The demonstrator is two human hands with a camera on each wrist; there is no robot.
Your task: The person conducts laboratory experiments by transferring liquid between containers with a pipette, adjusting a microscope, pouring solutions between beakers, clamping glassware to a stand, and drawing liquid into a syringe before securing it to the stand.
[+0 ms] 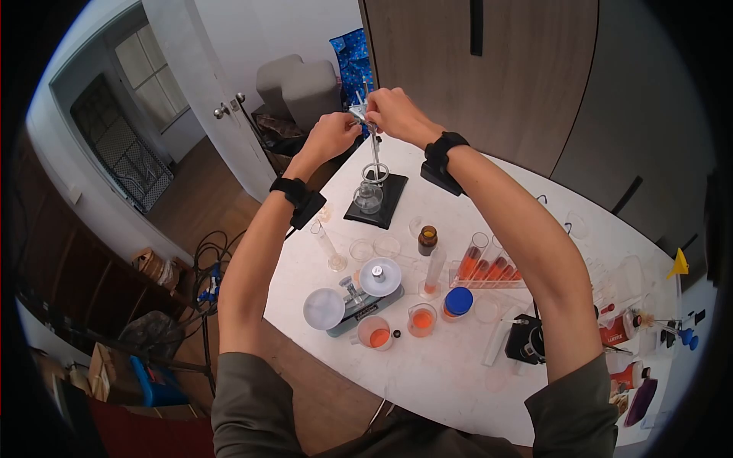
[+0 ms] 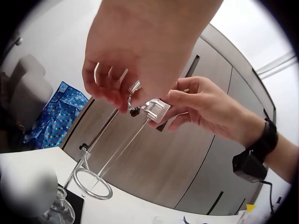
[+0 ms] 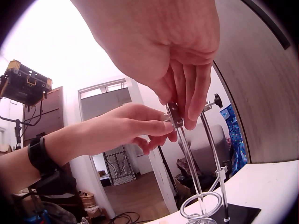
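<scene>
A metal stand with a black base stands at the table's far end, and a clamp is at its top. My left hand pinches the clamp's side between thumb and fingers. From the other side, my right hand grips the same clamp, its fingers pointing down in the right wrist view. A thin glass tube hangs below the clamp towards the metal ring. Under the ring, a clear glass flask rests on the base. The fingers partly hide the clamp.
Nearer on the white table are a balance, beakers of orange liquid, a brown bottle, a blue-lidded jar and a rack of tubes. Glass cylinders stand nearby. Cabinet doors rise behind the table.
</scene>
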